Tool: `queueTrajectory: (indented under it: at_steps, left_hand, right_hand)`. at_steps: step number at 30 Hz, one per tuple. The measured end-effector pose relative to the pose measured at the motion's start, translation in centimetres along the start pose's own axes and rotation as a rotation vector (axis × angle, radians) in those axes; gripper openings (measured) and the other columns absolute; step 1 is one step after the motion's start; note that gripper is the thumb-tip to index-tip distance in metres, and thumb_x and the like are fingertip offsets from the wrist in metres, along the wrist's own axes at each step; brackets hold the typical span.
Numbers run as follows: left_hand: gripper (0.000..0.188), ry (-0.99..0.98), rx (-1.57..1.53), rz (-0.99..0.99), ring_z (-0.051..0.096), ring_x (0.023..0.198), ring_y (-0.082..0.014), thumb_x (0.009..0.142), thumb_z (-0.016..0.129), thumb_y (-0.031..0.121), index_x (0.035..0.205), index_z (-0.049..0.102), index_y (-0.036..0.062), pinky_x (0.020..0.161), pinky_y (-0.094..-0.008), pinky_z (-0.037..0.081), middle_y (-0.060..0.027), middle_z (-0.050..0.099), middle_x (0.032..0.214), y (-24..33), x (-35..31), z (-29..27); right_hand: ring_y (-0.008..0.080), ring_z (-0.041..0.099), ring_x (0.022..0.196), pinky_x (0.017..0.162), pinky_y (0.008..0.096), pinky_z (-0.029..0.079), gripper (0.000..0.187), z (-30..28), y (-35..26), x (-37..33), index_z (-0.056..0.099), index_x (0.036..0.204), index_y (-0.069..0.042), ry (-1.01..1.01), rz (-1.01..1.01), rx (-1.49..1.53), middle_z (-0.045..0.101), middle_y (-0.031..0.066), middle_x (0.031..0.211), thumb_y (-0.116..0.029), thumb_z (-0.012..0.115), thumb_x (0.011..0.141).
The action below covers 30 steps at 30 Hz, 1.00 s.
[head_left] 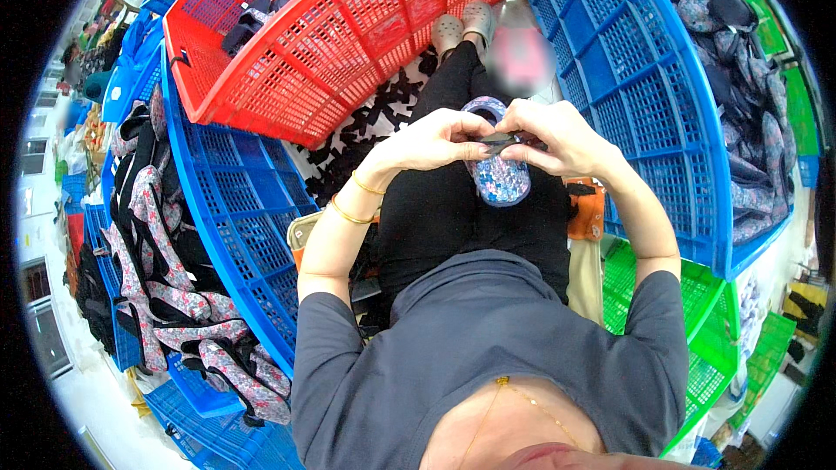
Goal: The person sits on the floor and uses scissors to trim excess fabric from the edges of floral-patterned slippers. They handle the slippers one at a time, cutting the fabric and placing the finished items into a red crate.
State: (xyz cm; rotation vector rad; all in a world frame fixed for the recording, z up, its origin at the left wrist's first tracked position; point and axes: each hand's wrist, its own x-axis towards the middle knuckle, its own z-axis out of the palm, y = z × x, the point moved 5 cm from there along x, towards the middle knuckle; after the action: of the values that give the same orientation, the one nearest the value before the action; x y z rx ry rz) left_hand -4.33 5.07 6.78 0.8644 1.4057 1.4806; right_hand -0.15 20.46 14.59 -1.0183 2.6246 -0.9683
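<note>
Over my lap, both hands meet at a blue and pink floral fabric shoe piece [503,181] with a rounded end and an opening at its far side. My left hand [444,137] is closed, its thumb and fingers pinching the left side of a small dark strip [499,140] lying across the piece. From the right, my right hand [553,137] pinches the same spot with thumb and bent fingers. Just where the strip joins the fabric is hidden by my fingertips.
A red basket [305,61] stands ahead, with blue baskets left [248,200] and right [636,113]. Floral pieces [196,305] pile up at left, dark ones [753,113] at right. Black scraps [361,126] litter the floor. A green basket [701,365] is by my right elbow.
</note>
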Motion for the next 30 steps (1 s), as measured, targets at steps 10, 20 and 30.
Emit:
queueTrajectory:
  at_steps: [10,20,30]
  left_hand:
    - [0.03,0.026,-0.043,-0.059,0.059,0.096,-0.0091,0.09,0.065,0.008,0.118,0.059,-0.0022,0.088,-0.0269,0.049,-0.0036,0.065,0.105,0.3,-0.1,0.1]
    - [0.034,0.207,-0.164,0.087,0.059,0.093,-0.0088,0.09,0.067,0.014,0.121,0.058,-0.0003,0.082,-0.0254,0.051,-0.0024,0.064,0.104,2.1,-0.5,-0.1]
    - [0.026,0.473,0.556,0.639,0.059,0.091,-0.0251,0.071,0.077,0.003,0.094,0.067,0.0049,0.084,-0.0352,0.048,-0.0064,0.061,0.092,1.8,-0.5,6.6]
  right_hand:
    - [0.0309,0.062,0.079,0.067,0.0386,0.05,0.026,0.2,-0.3,0.2,0.055,0.104,-0.008,-0.031,0.005,-0.163,0.059,0.011,0.094,-0.023,0.066,0.086]
    - [0.0049,0.052,0.071,0.063,0.0188,0.042,0.023,0.4,7.5,-4.8,0.056,0.107,-0.007,0.67,0.406,0.721,0.058,-0.0003,0.086,-0.027,0.059,0.095]
    - [0.031,0.062,0.108,0.093,0.0436,0.052,0.076,12.5,7.1,-2.6,0.04,0.14,-0.005,0.595,0.233,2.054,0.055,0.0235,0.127,-0.064,0.033,0.095]
